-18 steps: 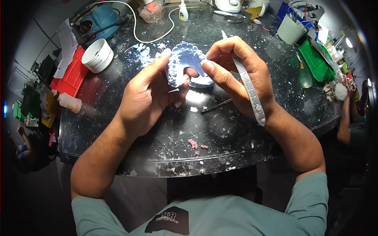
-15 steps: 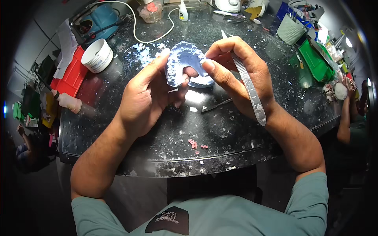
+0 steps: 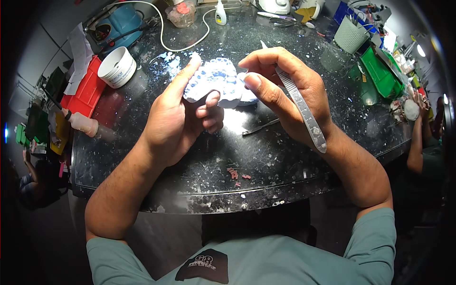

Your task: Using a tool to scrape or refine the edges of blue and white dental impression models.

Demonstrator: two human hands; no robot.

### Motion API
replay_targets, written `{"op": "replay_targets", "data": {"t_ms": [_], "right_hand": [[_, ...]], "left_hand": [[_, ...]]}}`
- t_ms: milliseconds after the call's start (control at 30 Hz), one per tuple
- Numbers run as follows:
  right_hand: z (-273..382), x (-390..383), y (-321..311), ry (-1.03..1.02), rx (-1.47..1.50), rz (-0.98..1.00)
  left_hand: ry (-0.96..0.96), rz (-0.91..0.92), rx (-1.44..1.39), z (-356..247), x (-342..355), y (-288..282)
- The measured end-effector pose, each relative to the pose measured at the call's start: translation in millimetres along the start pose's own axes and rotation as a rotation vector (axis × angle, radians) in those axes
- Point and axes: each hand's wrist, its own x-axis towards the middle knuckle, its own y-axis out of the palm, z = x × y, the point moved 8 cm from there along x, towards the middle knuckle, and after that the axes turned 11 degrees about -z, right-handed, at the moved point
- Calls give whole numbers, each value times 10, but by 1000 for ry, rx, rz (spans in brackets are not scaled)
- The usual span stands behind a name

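Observation:
My left hand (image 3: 183,107) is closed around a white-and-blue plaster dental cast (image 3: 213,78), thumb along its left side and fingers curled beneath. The cast is tilted, with its toothed arch hard to read in the glare. Another pale cast piece (image 3: 249,97) shows partly behind it, low over the table. My right hand (image 3: 289,90) is closed on a flat steel ruler (image 3: 304,107) with a pointed far end, which runs between thumb and forefinger and back over the wrist. The right thumb and fingertips are beside the cast's right edge; whether they touch it I cannot tell.
A thin dark tool (image 3: 260,127) and small pink pieces (image 3: 232,173) lie on the black table (image 3: 190,183). White scraps (image 3: 168,64), a white tub (image 3: 118,67) and a red tray (image 3: 88,90) are left. A glue bottle (image 3: 220,14) stands far; a green tray (image 3: 380,71) sits right.
My left hand has tipped the cast, so its open horseshoe-shaped inside no longer faces me; my left fingers have curled up below it. The ruler in my right hand has shifted slightly.

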Motion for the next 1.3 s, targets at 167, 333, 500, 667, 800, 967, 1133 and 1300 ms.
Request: {"op": "replay_targets", "data": {"t_ms": [167, 333, 500, 667, 800, 967, 1133, 1300], "right_hand": [[-6, -5, 17, -117, 16, -48], [8, -20, 16, -71, 6, -42], [-79, -46, 33, 108, 107, 18], [-37, -30, 23, 34, 8, 33], [-110, -43, 29, 67, 52, 54], [-61, -17, 8, -133, 56, -8], [-50, -58, 50, 37, 33, 160], [-57, -48, 9, -38, 63, 53]], "left_hand": [[-16, -40, 33, 19, 2, 12], [6, -66, 97, 0, -4, 20], [73, -31, 259, -22, -51, 107], [129, 111, 267, 4, -3, 9], [375, 139, 488, -67, -112, 92], [682, 42, 604, -203, -204, 168], [781, 47, 697, -264, -224, 136], [841, 24, 834, -317, -246, 150]]}}
